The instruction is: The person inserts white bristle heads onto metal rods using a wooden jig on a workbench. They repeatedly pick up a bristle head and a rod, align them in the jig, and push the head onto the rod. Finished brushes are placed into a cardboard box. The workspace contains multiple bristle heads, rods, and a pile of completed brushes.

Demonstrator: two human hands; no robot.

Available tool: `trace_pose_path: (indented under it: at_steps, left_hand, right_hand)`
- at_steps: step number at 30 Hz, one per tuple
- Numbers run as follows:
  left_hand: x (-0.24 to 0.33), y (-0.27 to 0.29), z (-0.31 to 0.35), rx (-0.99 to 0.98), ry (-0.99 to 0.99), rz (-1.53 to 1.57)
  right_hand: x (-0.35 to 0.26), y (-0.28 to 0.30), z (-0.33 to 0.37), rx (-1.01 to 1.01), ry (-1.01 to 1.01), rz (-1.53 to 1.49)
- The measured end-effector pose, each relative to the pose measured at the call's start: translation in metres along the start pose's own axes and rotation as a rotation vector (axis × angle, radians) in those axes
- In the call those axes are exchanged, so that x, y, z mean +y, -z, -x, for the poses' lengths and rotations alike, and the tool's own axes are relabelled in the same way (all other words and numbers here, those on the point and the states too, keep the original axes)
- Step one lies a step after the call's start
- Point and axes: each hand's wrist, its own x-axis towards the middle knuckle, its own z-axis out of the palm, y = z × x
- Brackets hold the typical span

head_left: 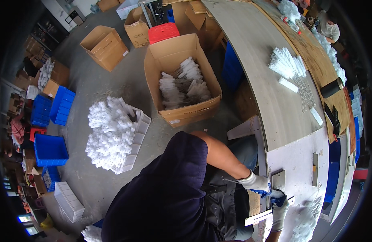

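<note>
Both of my hands wear white gloves with blue palms and meet at the near edge of a white worktop (294, 161). My left hand (255, 184) is closed, and a thin metal wire (230, 180) sticks out of it to the left. Close beside it, my right hand (279, 206) is closed too, fingers curled near a small white bristly bit (277, 194) between the hands. It looks like a wire-handled brush, mostly hidden by the gloves. A small metal plate (279, 180) stands just beyond the hands. A pale flat bar (258, 218) lies at the worktop edge.
White brushes with wire handles (288, 66) lie on the grey tabletop (250, 60); more (308, 220) lie right of my hands. A cardboard box (194, 113) and white crate (142, 129) hold brushes. Blue bins (51, 150) stand left. A person (330, 30) sits far right.
</note>
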Motion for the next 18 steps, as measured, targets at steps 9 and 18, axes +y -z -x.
trace_pose_path:
  at_steps: [9, 18]
  left_hand:
    - [0.062, 0.037, 0.035, 0.02, -0.266, -0.891]
    - [0.017, 0.01, 0.091, 0.679, -0.865, -1.119]
  right_hand:
    - [0.019, -0.014, -0.016, 0.203, 0.077, 0.559]
    - [-0.022, -0.042, -0.013, 0.286, -0.327, 0.543]
